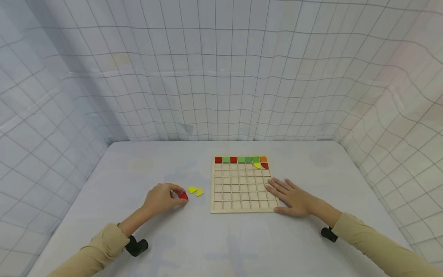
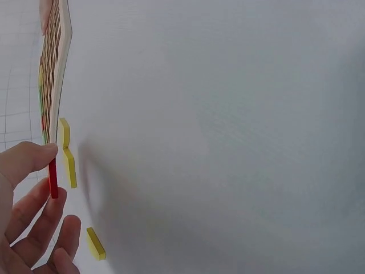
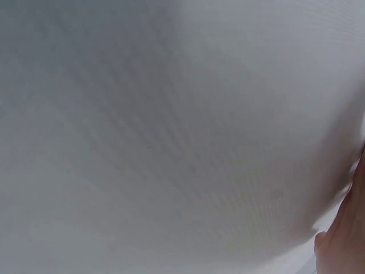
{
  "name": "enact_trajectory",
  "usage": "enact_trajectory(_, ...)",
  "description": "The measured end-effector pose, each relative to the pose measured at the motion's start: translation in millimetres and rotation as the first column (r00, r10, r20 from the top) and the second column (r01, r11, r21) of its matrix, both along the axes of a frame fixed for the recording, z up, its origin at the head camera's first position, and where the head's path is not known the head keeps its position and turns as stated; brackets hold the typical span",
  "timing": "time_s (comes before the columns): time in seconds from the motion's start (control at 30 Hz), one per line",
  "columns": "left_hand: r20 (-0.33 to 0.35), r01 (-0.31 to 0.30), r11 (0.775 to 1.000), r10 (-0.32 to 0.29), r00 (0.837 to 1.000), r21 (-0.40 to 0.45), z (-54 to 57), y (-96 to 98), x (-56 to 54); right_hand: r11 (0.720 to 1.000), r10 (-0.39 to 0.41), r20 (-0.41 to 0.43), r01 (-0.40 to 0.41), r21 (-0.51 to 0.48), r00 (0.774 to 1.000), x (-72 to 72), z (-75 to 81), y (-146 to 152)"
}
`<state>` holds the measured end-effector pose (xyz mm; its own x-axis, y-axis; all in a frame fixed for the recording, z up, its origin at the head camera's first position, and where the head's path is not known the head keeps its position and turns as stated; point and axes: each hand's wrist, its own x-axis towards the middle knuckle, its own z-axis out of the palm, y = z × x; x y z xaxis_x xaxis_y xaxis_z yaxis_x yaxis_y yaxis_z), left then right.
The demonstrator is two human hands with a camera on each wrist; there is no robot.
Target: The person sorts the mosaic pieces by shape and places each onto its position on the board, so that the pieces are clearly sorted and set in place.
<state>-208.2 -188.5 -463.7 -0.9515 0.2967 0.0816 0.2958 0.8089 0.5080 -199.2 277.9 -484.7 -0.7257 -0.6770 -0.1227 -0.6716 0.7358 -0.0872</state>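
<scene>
My left hand (image 1: 160,198) pinches a flat red tile (image 1: 183,196) between thumb and fingers, left of the wooden grid board. In the left wrist view the red tile (image 2: 53,179) is seen edge-on, raised off the table. Two yellow tiles (image 1: 192,189) lie close together between that hand and the board (image 1: 238,211). Another yellow tile (image 2: 96,244) lies near the curled fingers. On the board, red, green and orange square tiles fill the top row; below them at the right sit a yellow piece (image 1: 257,165) and a dark red piece (image 1: 264,166). My right hand (image 1: 295,198) rests with fingers spread on the board's right edge.
A white table (image 1: 242,246) bears everything. White grid-patterned curtains (image 1: 221,77) enclose it at the back and sides. Black wrist-worn devices (image 1: 136,246) hang beneath both forearms.
</scene>
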Motion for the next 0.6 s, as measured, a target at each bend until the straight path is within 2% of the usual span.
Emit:
enact_trajectory(0.27,-0.044,0.005,1.0,-0.005,0.999,0.011,4.7,9.6,-8.1,1.0,0.017,-0.03,-0.018,-0.025,0.999,-2.7,3.4,-4)
enact_trajectory(0.6,-0.087,0.035,0.997,-0.029,0.996,0.068,10.6,23.2,-21.2,1.0,-0.001,-0.015,0.001,-0.01,1.0,0.5,-2.0,-2)
